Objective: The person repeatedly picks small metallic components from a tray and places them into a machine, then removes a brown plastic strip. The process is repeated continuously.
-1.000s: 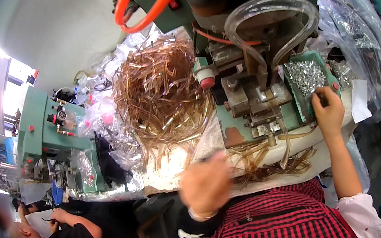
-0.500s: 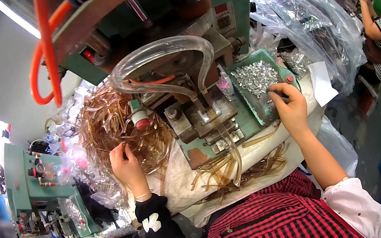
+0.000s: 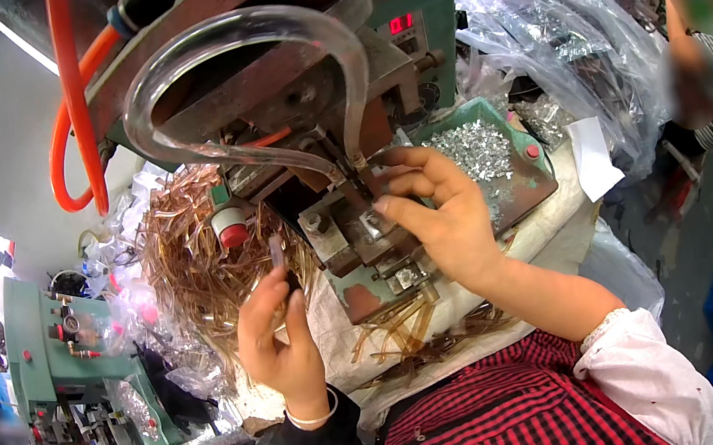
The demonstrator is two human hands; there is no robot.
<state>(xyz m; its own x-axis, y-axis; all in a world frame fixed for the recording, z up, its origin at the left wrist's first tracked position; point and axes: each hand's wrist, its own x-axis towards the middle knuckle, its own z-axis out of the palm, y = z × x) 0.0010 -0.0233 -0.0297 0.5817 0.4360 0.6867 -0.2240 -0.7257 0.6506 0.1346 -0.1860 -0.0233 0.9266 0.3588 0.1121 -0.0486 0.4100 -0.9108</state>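
Observation:
My right hand point(image 3: 449, 212) is closed at the press's metal die point(image 3: 368, 225), fingertips against the lower end of a thick clear plastic tube point(image 3: 235, 31). The tube arches in a large loop above the die, both ends coming down close together. Exactly where the fingertips grip is partly hidden. To the left of the die, my left hand point(image 3: 281, 344) is raised, thumb and fingers pinching a short clear strip-like piece point(image 3: 276, 253) that points upward and is slightly blurred. Behind that hand lies a pile of brownish clear plastic strips point(image 3: 194, 268).
A green tray point(image 3: 534, 183) of small silvery metal pieces point(image 3: 477, 150) stands right of the die. A red button point(image 3: 233, 234) sits to its left. More strips point(image 3: 415, 345) lie on the cloth in front. An orange hose point(image 3: 76, 109) hangs at upper left; clear bags point(image 3: 549, 20) lie right.
My right hand has moved left from the tray to the die. My left hand has come up from the strip pile with the clear piece. The tube loop sits higher and looks larger.

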